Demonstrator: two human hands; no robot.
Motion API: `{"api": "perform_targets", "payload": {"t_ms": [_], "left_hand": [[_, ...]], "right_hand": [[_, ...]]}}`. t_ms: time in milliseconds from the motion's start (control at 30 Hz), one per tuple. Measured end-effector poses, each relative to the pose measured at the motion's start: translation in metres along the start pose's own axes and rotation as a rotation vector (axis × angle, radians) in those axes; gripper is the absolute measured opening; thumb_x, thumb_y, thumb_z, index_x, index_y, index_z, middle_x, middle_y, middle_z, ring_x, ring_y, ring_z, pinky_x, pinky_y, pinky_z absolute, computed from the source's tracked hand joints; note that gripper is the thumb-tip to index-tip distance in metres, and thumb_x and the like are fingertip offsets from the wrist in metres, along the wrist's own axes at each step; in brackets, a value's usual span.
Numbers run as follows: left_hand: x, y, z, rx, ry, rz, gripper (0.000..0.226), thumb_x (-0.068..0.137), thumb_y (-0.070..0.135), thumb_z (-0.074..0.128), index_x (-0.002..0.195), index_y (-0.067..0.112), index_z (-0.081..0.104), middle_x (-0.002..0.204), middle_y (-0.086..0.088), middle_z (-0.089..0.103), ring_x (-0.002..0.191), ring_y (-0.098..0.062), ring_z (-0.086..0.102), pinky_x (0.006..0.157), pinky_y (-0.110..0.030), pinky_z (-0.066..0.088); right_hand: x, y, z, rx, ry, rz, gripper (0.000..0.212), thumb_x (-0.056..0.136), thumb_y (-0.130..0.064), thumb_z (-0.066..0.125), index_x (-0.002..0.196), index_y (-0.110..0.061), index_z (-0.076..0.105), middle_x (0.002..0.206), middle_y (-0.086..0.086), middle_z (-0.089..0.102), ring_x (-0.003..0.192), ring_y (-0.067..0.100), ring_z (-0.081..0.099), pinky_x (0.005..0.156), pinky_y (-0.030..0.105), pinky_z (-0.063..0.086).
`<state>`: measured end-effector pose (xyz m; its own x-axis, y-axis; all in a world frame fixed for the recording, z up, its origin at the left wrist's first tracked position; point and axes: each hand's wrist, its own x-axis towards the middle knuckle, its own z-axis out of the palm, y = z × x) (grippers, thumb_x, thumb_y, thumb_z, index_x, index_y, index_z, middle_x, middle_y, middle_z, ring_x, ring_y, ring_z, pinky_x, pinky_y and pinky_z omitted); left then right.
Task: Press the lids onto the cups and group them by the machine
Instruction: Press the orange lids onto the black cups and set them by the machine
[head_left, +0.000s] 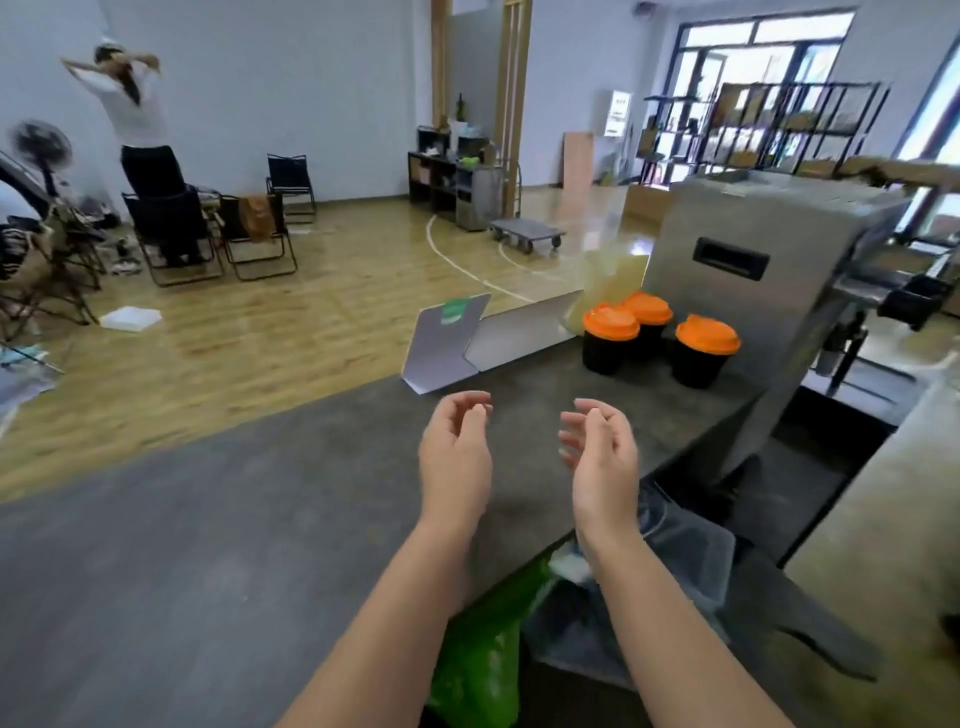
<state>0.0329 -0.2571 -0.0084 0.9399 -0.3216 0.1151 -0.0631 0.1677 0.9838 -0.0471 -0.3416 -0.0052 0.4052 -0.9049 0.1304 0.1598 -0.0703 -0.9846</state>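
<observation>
Three black cups with orange lids stand together on the dark grey counter (208, 545), right beside the steel machine (769, 312): one at the left (610, 338), one behind it (649, 312), one at the right (706, 351). My left hand (457, 452) and my right hand (600, 457) hover side by side over the counter, nearer to me than the cups. Both palms face each other, fingers loosely curled, and both hold nothing.
A folded grey card stand (452, 343) with a green label sits at the counter's far edge, a clear pitcher of yellow liquid (608, 280) behind the cups. A green bag (483, 649) and clear bin (691, 561) lie below the counter edge. A person stands far left among chairs.
</observation>
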Motion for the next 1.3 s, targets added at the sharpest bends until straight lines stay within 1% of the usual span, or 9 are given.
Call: {"api": "perform_targets", "payload": {"t_ms": [133,233,367,500,633,833,1000,1167,1300], "left_hand": [[0.040,-0.024,0.090,0.092,-0.147,-0.085,0.020,0.096,0.017,0.051,0.091,0.029,0.066,0.095,0.006,0.069,0.092,-0.013,0.063,0.091,-0.036,0.051],[0.070,-0.040,0.138,0.120,-0.139,-0.163,0.016,0.097,0.022,0.049,0.097,0.029,0.063,0.103,0.003,0.068,0.101,-0.016,0.062,0.094,-0.036,0.051],[0.103,-0.050,0.183,0.164,-0.127,-0.235,0.030,0.102,0.030,0.043,0.129,0.021,0.051,0.128,0.000,0.057,0.121,-0.021,0.052,0.098,-0.033,0.040],[0.132,-0.047,0.208,0.177,-0.158,-0.290,0.053,0.107,0.039,0.029,0.156,0.020,0.023,0.161,0.001,0.027,0.148,-0.021,0.025,0.117,-0.036,0.021],[0.144,-0.039,0.224,0.043,-0.193,-0.378,0.042,0.107,0.042,0.023,0.141,0.024,0.042,0.142,-0.003,0.044,0.135,-0.018,0.038,0.108,-0.032,0.027],[0.151,-0.050,0.234,0.003,-0.231,-0.370,0.055,0.107,0.047,0.022,0.151,0.018,0.036,0.155,-0.002,0.038,0.145,-0.018,0.029,0.112,-0.029,0.022],[0.141,-0.044,0.215,-0.023,-0.219,-0.318,0.050,0.106,0.047,0.026,0.138,0.020,0.052,0.130,0.002,0.057,0.129,-0.015,0.047,0.109,-0.029,0.031],[0.110,-0.023,0.158,0.010,-0.079,-0.280,0.033,0.105,0.050,0.026,0.092,0.033,0.051,0.102,0.004,0.059,0.104,-0.017,0.056,0.105,-0.039,0.041],[0.075,-0.007,0.075,0.034,0.097,-0.202,0.038,0.105,0.049,0.024,0.108,0.033,0.059,0.111,0.001,0.062,0.107,-0.015,0.057,0.102,-0.037,0.043]], "right_hand": [[0.086,0.013,-0.030,-0.031,0.031,0.049,0.020,0.102,-0.023,0.039,0.106,-0.024,0.058,0.101,-0.005,0.062,0.093,0.012,0.059,0.082,0.031,0.049],[0.143,0.027,-0.039,-0.080,0.040,0.086,0.019,0.101,-0.028,0.041,0.113,-0.028,0.056,0.109,-0.008,0.060,0.104,0.012,0.057,0.097,0.039,0.048],[0.197,0.034,-0.034,-0.066,0.032,0.147,0.037,0.103,-0.028,0.040,0.138,-0.018,0.045,0.137,0.001,0.050,0.121,0.013,0.047,0.095,0.027,0.036],[0.230,0.045,-0.024,-0.085,0.009,0.183,0.051,0.104,-0.034,0.034,0.152,-0.019,0.028,0.156,0.002,0.034,0.142,0.021,0.033,0.109,0.033,0.030],[0.249,0.055,-0.021,-0.059,-0.018,0.218,0.052,0.106,-0.038,0.027,0.154,-0.021,0.022,0.160,-0.001,0.025,0.147,0.019,0.023,0.115,0.033,0.022],[0.248,0.058,-0.018,-0.031,-0.008,0.211,0.049,0.105,-0.037,0.030,0.149,-0.017,0.035,0.154,0.001,0.037,0.143,0.017,0.032,0.109,0.027,0.027],[0.227,0.048,-0.011,-0.045,0.017,0.127,0.033,0.104,-0.038,0.036,0.122,-0.020,0.057,0.104,-0.010,0.056,0.110,0.010,0.049,0.097,0.029,0.038],[0.179,0.038,0.014,-0.038,-0.031,0.120,0.029,0.100,-0.045,0.042,0.103,-0.017,0.050,0.101,0.001,0.059,0.093,0.013,0.058,0.068,0.024,0.040],[0.113,0.026,0.059,0.006,-0.191,0.128,0.024,0.102,-0.041,0.039,0.110,-0.021,0.048,0.105,0.001,0.059,0.091,0.012,0.058,0.067,0.025,0.043]]}}
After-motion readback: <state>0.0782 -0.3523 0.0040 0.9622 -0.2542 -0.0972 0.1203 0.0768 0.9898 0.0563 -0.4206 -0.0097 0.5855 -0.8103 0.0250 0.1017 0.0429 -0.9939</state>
